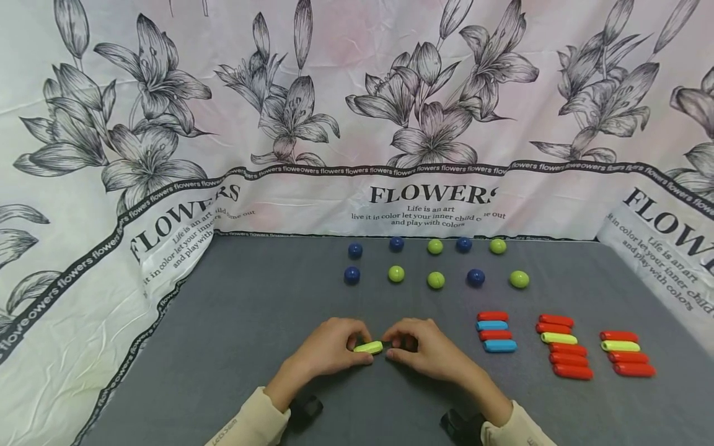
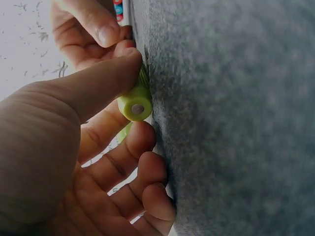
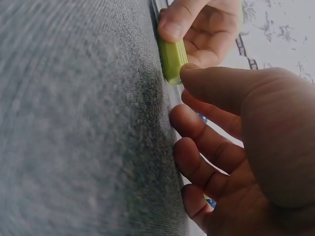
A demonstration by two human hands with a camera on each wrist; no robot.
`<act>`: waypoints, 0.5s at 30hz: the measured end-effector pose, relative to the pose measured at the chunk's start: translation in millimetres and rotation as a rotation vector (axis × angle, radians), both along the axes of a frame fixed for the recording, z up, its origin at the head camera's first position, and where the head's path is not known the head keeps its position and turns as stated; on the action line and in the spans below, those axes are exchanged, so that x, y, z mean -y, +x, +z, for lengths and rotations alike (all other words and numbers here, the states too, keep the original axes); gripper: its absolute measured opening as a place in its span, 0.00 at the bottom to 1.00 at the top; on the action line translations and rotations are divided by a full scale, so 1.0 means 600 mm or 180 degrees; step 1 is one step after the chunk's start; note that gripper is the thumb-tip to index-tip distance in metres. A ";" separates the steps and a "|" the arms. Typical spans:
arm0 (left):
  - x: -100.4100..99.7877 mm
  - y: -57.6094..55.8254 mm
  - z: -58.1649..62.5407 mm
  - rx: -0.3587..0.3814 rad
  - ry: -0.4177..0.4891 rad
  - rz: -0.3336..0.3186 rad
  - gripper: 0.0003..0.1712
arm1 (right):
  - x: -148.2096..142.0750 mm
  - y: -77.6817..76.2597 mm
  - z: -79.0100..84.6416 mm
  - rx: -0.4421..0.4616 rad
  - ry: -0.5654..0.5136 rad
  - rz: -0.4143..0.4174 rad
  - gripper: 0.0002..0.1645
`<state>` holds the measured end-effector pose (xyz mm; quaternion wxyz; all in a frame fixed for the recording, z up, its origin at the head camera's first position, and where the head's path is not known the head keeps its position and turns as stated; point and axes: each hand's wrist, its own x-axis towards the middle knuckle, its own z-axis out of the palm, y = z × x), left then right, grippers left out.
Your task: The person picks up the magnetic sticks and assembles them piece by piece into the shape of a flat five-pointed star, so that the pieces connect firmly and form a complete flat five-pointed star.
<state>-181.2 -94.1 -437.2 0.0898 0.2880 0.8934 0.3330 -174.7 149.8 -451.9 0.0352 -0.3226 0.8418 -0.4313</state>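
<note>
A short yellow-green ridged piece [image 1: 368,348], which looks like a small highlighter, lies low over the grey table. My left hand [image 1: 331,348] pinches it between thumb and fingers; its round end with a grey centre faces the left wrist camera. My right hand [image 1: 426,348] is at the piece's other end, thumb and index finger curled towards it. In the right wrist view the right thumb [image 3: 211,81] overlaps that end of the piece. A small dark bit shows by the right index finger in the head view; whether those fingers grip it is unclear.
Blue balls [image 1: 351,275] and green balls [image 1: 519,279] stand in two rows at the back. To the right lie three columns of similar pieces: red and blue [image 1: 500,346], then red and yellow [image 1: 572,371], then red and yellow [image 1: 634,370]. A flower-printed cloth [image 1: 301,204] borders the table.
</note>
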 end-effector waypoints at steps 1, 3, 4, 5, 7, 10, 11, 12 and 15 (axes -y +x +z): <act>0.001 0.000 0.000 0.0014 -0.0005 0.0010 0.11 | 0.000 -0.001 0.000 -0.0003 -0.0003 -0.0044 0.10; 0.003 -0.001 0.000 0.0044 -0.0014 0.0031 0.12 | 0.000 -0.005 0.003 -0.0060 0.0007 -0.0226 0.11; 0.004 -0.001 0.000 0.0049 -0.0018 0.0038 0.12 | 0.001 -0.008 0.005 -0.0124 -0.0009 -0.0351 0.12; 0.005 -0.002 0.000 0.0046 -0.0023 0.0049 0.13 | 0.001 -0.014 0.007 -0.0219 -0.0011 -0.0505 0.13; 0.006 -0.003 0.000 0.0032 -0.0030 0.0077 0.13 | 0.004 -0.029 0.014 -0.0383 -0.0029 -0.0838 0.17; 0.007 -0.004 -0.002 0.0002 -0.0053 0.0127 0.14 | 0.008 -0.057 0.023 -0.0485 -0.0019 -0.1214 0.25; 0.007 -0.005 -0.003 0.0002 -0.0061 0.0139 0.14 | 0.009 -0.067 0.025 -0.0458 0.0033 -0.1285 0.29; 0.007 -0.005 -0.003 0.0008 -0.0064 0.0144 0.14 | 0.010 -0.077 0.026 -0.0419 0.0091 -0.1318 0.33; 0.007 -0.007 -0.005 0.0042 -0.0057 0.0148 0.13 | 0.010 -0.101 0.026 -0.0335 0.0399 -0.1293 0.42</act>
